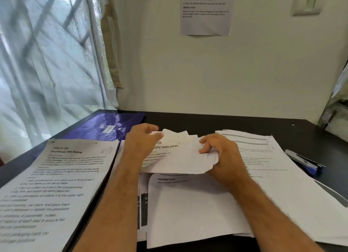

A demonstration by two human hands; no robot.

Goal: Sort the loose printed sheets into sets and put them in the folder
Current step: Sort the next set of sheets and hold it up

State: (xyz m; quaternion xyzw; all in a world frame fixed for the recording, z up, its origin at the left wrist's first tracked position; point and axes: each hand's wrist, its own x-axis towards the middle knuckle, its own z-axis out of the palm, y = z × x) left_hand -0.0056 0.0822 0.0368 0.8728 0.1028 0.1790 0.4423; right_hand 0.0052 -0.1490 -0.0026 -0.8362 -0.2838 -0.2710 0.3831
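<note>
While left hand (140, 141) pinches sheaf (175, 155) top, right hand (219, 151) grips its side above table (207, 123).

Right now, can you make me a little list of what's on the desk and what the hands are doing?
left hand: grips the top left edge of the bundle of sheets
right hand: grips the right side of the same bundle
bundle of sheets: lifted at the middle, marked A
left pile: flat, top sheet marked B
right pile: flat, beside the stapler
folder: purple, at the back left, closed
stapler: blue, far right
desk: black
</note>
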